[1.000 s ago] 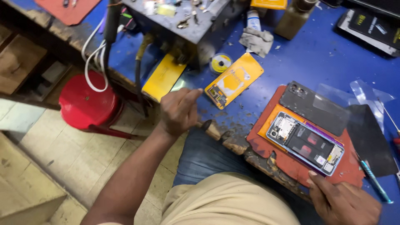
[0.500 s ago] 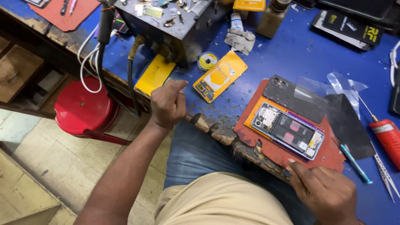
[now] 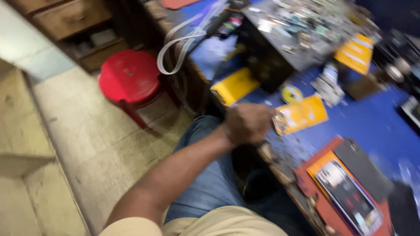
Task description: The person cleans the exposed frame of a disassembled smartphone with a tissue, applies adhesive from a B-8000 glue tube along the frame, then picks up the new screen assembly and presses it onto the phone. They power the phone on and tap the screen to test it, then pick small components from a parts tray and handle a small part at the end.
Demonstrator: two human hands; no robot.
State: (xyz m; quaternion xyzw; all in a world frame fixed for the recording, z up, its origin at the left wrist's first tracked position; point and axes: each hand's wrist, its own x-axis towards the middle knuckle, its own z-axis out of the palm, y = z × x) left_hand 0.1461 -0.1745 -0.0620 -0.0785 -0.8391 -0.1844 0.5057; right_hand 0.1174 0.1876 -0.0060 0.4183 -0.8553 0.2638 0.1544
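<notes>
the left hand (image 3: 247,123) is curled into a loose fist at the worn near edge of the blue worktable (image 3: 372,122); blur hides whether it grips anything. just beside its knuckles lies a flat orange-yellow card packet (image 3: 302,116). the right hand is out of view. an opened phone (image 3: 348,196) rests on a red mat (image 3: 313,192) near the edge.

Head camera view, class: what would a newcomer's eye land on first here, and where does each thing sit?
The bright red stool stands out on the pale tiled floor at upper left. Near the middle, the person's left hand is curled at the worn edge of the blue workbench, beside a yellow-orange flat package. At lower right an opened phone lies on a red mat; the picture is blurred, so fine parts cannot be told.
</notes>
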